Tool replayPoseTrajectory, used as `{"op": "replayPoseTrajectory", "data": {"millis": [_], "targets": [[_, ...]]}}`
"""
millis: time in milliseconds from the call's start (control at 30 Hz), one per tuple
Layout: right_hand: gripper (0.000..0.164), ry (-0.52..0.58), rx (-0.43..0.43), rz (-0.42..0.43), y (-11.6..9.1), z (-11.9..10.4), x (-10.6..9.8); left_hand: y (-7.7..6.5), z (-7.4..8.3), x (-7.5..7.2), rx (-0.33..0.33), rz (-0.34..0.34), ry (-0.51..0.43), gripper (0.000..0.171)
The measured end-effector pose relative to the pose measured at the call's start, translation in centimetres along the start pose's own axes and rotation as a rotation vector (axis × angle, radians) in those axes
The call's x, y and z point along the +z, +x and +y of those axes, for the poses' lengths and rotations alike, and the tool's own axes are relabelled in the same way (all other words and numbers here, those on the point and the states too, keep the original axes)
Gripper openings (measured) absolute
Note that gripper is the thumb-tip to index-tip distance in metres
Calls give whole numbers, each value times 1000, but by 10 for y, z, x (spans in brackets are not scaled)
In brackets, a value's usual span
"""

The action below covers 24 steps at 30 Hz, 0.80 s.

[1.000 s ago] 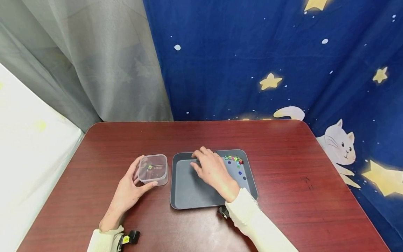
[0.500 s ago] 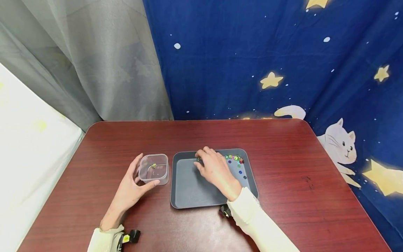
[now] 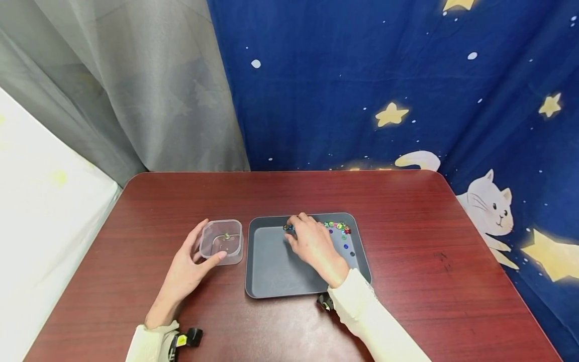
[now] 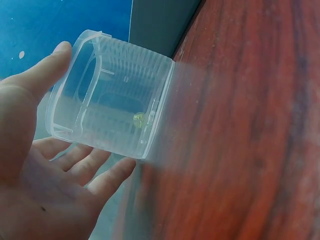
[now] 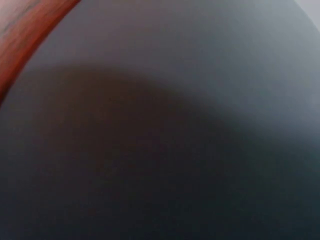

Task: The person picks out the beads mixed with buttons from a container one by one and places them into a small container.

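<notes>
My left hand (image 3: 187, 271) holds a clear plastic box (image 3: 235, 259), thumb on one side and fingers on the other. Inside that box lies one small yellow-green bead (image 4: 139, 120). Over the far part of a grey tray (image 3: 271, 289) is my right hand (image 3: 314, 244), with thumb and index finger apart. Beside its index finger lie a few dark beads (image 3: 286, 228); the other fingertips are hidden beneath the hand. Several coloured beads (image 3: 339, 226) line the tray's far right corner. The right wrist view is dark and blurred, with no fingers visible.
Some loose blue beads (image 3: 346, 246) lie along the tray's right side. Both box and tray rest on a red-brown wooden table (image 3: 429, 281). Behind the table hang a grey curtain (image 3: 172, 90) and a blue star-patterned one (image 3: 316, 100).
My right hand has shifted slightly right, uncovering dark beads at its left. The yellow-green bead has moved rightward inside the box. My left hand keeps its hold.
</notes>
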State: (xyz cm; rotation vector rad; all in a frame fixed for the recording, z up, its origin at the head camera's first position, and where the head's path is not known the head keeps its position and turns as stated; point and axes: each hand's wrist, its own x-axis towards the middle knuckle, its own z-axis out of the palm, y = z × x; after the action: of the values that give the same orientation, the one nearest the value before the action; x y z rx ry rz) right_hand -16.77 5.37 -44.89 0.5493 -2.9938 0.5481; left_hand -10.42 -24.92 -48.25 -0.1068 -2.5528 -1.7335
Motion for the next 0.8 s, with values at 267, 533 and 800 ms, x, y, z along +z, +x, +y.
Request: {"op": "replayPoseTrajectory", "data": {"millis": [267,533,800], "targets": [[38,-25,37,-67,0,1,1,0,0,-1,1,-9,-35,87],[39,-26,29,-70,0,1,4,0,-1,-2,-3,-8,-47,87],[32,-36,-5,-41,0,4,7,0,-2,-1,-8,-9,-74,86]]}}
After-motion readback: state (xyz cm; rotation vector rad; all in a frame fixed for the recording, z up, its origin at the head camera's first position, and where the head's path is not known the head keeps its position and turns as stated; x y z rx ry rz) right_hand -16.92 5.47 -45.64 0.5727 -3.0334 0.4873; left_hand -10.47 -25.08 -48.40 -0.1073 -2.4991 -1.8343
